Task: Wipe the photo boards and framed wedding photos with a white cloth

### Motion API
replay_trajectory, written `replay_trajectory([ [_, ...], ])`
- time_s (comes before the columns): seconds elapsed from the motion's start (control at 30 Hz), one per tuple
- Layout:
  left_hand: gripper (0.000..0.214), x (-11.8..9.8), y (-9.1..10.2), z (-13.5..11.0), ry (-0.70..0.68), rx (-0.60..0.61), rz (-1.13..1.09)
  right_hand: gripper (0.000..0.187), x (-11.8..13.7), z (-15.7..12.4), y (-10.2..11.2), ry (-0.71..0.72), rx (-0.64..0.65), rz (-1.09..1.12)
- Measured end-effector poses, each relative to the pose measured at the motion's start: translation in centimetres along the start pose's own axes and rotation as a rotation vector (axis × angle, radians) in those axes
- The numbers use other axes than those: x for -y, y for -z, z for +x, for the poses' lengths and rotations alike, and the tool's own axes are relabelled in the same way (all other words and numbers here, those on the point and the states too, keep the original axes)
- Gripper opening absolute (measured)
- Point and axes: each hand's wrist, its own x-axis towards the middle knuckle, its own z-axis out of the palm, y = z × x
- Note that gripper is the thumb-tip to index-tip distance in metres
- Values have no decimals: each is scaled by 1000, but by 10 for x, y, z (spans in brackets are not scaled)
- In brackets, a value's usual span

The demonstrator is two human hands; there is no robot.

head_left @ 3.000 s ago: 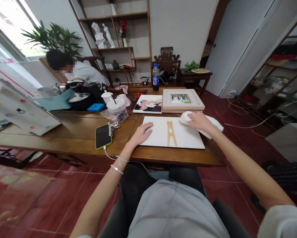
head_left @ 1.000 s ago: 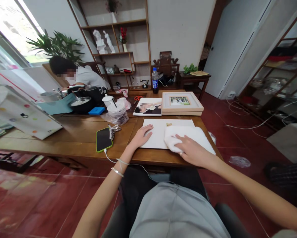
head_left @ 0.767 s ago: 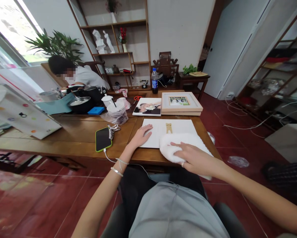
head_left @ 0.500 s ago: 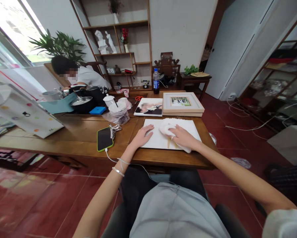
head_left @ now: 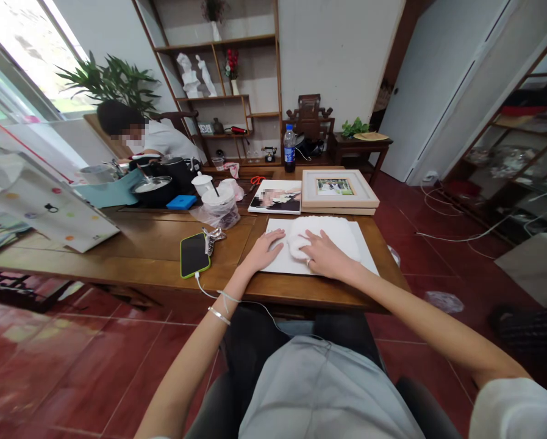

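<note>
Head view, seated at a wooden table (head_left: 154, 241).

Cloth: a white cloth (head_left: 332, 230) lies spread on a flat white board (head_left: 368, 261) at the near edge of the table, straight ahead of the person. It covers the middle and right of the board. Its left end is bunched into a small lump just beyond the right fingertips.

Right hand (head_left: 325, 257): lies on top of the cloth, palm down, over its near-left part. The fingers are stretched out and point left and away towards the lump, pressed onto the fabric and not closed round it. There is a ring on one finger. The forearm runs in from the lower right, crosses the near edge of the table, and is bare to the short sleeve.

Left hand (head_left: 269, 245): flat and palm down on the left margin of the board, with the fingers lightly spread and pointing away. It holds nothing. It sits just beside the lump of cloth; I cannot tell whether the two touch. A bracelet and a thin white cable cross the wrist.

Around: a phone (head_left: 194, 255) in a green case lies left of the board, face up, with the cable plugged in. A framed picture (head_left: 338, 189) and a photo print (head_left: 277, 196) lie side by side just beyond the board. A drinks bottle (head_left: 289, 149) stands at the far edge. Another person sits at the far left end of the table.
</note>
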Motion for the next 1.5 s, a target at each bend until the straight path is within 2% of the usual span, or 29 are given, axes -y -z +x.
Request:
replay_trajectory([
  [0.17,33,1,0,0,-21,6,-2,35,45,-51,25,163,93,149],
  [0.27,33,1,1,0,-23,9,-9,30,49,-62,33,199,141,237],
  [0.4,33,1,1,1,-22,15,6,23,23,-41,27,77,100,311],
  [0.63,35,-1,2,1,12,20,-1,38,-34,26,12,-108,-18,344],
  [0.77,35,-1,2,0,30,30,-5,39,-39,46,6,-213,-63,282],
  [0.87,35,2,0,1,18,17,-2,33,-24,46,0,-221,-53,146],
  [1.0,38,4,-2,1,44,-21,-12,35,12,30,-4,-146,-23,15],
  [1.1,44,2,-1,1,92,-46,-67,31,33,11,-1,21,-1,16],
  [1.2,48,-1,2,1,110,-43,-119,31,35,-8,6,263,40,90],
  [1.27,48,-4,3,1,107,-34,-111,32,28,-18,12,362,77,157],
  [1.33,47,-6,4,1,92,-25,-87,31,16,-24,18,354,108,211],
  [1.5,38,-5,3,0,41,26,-31,21,-11,-28,27,192,143,236],
])
